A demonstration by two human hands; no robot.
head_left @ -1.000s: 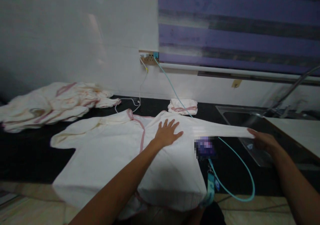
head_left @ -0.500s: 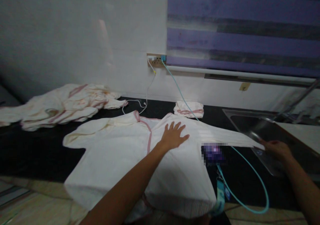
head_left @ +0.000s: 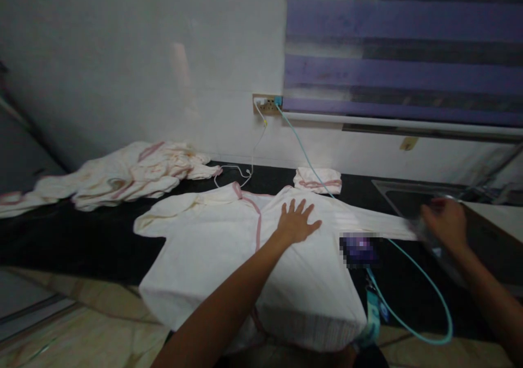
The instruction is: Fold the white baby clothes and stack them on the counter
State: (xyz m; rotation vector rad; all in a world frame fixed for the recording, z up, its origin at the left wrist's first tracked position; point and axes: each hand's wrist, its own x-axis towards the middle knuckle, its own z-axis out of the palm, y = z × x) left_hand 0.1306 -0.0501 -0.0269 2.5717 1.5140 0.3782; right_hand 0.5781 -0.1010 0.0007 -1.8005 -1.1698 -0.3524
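- White garment (head_left: 212, 248): lying front up across the lower centre of the frame, its lower edge hanging over the dark counter's (head_left: 81, 248) near side.
- Left hand (head_left: 297, 222): you are resting it palm down on the garment, right of the pink-edged opening, fingers spread and pinching nothing.
- Right hand (head_left: 445, 221): you are holding it at the right of the frame, fingers curled, just beside the cuff. Motion is blurring it; cannot tell whether the fingertips are pinching cloth.
- Key relation: the long sleeve (head_left: 376, 224) is running leftward from your right hand to the shoulder, its long axis nearly level, dipping slightly toward the cuff. Your right hand is nearer the cuff, your left nearer the shoulder, so the sleeve is spanning between them.
- Opposite sleeve (head_left: 163, 215): looking shorter and bunched, lying left of centre, well apart from both hands.
- Around the sleeve: a purple pixelated object (head_left: 360, 250) is lying just below it, a folded bundle (head_left: 317, 180) above its shoulder end, the sink (head_left: 382, 194) beyond the cuff.
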